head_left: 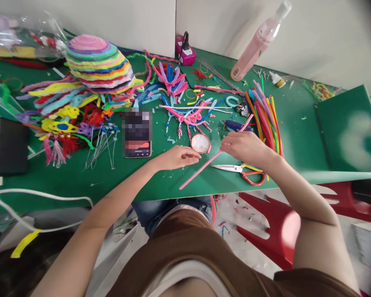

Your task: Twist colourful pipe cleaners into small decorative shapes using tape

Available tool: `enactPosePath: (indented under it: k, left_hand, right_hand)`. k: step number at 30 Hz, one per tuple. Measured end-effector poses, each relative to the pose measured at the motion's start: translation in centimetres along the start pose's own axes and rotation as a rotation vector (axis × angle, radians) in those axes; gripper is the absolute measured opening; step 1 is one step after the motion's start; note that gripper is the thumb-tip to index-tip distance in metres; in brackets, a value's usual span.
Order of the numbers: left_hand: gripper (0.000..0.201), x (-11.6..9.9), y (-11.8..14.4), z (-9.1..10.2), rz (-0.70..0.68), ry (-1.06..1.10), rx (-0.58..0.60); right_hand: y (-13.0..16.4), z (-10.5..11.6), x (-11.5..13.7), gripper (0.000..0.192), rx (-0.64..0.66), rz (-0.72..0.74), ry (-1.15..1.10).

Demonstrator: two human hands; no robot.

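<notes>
green desk point(297, 136) against a pale wall, strewn with craft bits. right hand point(244, 148) pinches a pink pipe cleaner point(204, 167) near its upper end, slanted down toward the edge; left hand point(177, 157) rests curled beside the round sequin disc point(200, 143), seemingly steadying work. scissors point(241, 170) lie within reach.

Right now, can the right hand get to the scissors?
Probably yes. The scissors lie flat on the green table just below the right hand, nothing over them. But that hand is pinching a pink pipe cleaner, so it would need freeing first.
</notes>
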State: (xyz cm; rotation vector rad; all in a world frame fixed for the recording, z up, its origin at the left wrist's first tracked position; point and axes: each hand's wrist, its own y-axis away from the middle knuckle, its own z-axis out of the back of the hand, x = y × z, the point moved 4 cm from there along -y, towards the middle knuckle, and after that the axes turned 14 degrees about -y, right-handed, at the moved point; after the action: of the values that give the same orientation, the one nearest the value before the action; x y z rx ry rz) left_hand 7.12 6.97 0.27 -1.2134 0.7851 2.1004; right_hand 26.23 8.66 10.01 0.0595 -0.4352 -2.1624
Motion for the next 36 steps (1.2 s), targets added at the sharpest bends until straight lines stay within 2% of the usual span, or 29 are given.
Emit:
enactPosePath:
  k: [2,5,7,9,11,15,18,21,25,32,36]
  left_hand:
    - [0.037,0.0,0.0,0.0,-0.028,0.012,0.028]
    - [0.036,0.5,0.0,0.3,-0.002,0.159,0.044]
    - [0.035,0.9,-0.1,0.9,0.047,0.244,0.001]
    - [0.03,1.3,0.0,1.9,0.096,0.281,-0.096]
    - [0.028,1.6,0.1,2.7,0.134,0.28,-0.164]
    - [0.034,2.3,0.1,3.1,0.187,0.22,-0.188]
    - [0.039,2.8,0.0,3.1,0.238,0.197,-0.262]
    - [0.036,3.1,-0.2,3.0,0.284,0.25,-0.285]
    - [0.035,3.3,-0.4,2.9,0.277,0.335,-0.272]
    - [0.035,3.2,-0.1,2.4,0.378,0.403,-0.248]
    - [0.034,2.5,-0.3,1.6,0.331,0.347,-0.183]
  right_hand:
    - [-0.1,1.8,0.0,0.029,-0.106,-0.043,0.0]
    - [-0.6,3.5,-0.5,0.031,-0.213,-0.157,-0.065]
    - [-1.1,3.9,-1.2,0.03,-0.264,-0.204,-0.188]
    - [-1.6,3.7,-2.0,0.025,-0.322,-0.226,-0.382]
    - [-2.2,3.0,-2.9,0.02,-0.402,-0.259,-0.619]
    - [-3.4,0.1,-4.2,0.02,-0.65,-0.367,-1.035]
    - [-4.6,-2.1,-3.9,0.024,-0.779,-0.396,-1.212]
    - [-5.5,-3.7,-3.2,0.032,-0.895,-0.459,-1.283]
    - [-6.8,-4.7,-2.2,0.038,-0.948,-0.456,-1.325]
    - [-8.0,-5.8,-1.7,0.029,-0.945,-0.449,-1.382]
    - [-8.4,-6.2,-1.1,0.026,-0.975,-0.441,-1.438]
